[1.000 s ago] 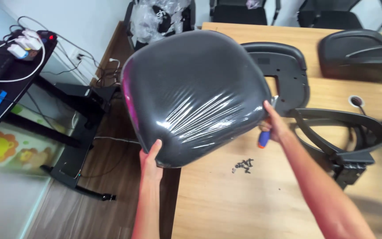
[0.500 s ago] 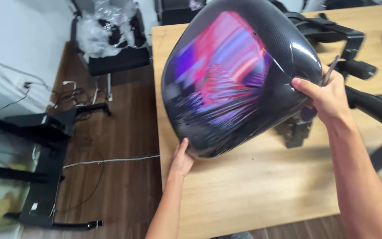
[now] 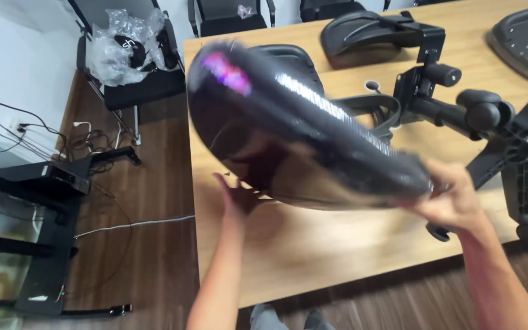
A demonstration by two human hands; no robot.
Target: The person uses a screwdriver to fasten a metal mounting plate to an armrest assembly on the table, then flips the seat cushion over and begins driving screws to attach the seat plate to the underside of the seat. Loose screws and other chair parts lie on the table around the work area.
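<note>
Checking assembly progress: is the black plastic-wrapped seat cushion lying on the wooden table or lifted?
Lifted, tilted: both hands hold the seat cushion above the table.

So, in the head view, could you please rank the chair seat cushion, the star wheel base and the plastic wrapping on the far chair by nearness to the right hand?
1. Chair seat cushion: gripped by the right hand.
2. Star wheel base: just right, on the table.
3. Plastic wrapping: far upper left, on a chair.

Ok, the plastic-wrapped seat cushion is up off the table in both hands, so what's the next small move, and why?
Probably lower the seat cushion flat onto the bare stretch of wooden table under it. It hangs tilted and blurred, held only at its edges by the left hand and right hand, and the wheeled chair base crowds the right side.
</note>
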